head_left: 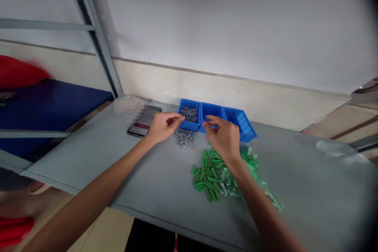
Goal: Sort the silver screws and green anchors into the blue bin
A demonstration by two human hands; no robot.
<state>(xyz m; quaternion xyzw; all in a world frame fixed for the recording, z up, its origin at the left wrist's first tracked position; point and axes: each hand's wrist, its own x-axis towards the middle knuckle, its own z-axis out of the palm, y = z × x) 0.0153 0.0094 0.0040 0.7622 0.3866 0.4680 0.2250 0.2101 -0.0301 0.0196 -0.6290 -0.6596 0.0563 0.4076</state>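
My left hand [167, 126] is closed in a pinch at the front left of the blue three-compartment bin [247, 138]; whatever sits between its fingertips is too small to make out. Just beyond those fingertips, screws [189, 113] fill the left compartment. A loose pile of screws [186, 138] lies on the table in front of it. My right hand [223, 136] hovers before the middle compartment, thumb and index finger apart with nothing visible between them. Under and beside the right wrist are green wall plugs [208, 175], some spilling from a clear plastic bag [232, 183].
A phone [143, 122] lies on the grey table [165, 189] left of the bin, beside a clear plastic bag [126, 103]. Behind the table runs a wall [206, 27]. A metal shelf post [97, 43] rises at the left, and another clear plastic piece [333, 149] lies at the right.
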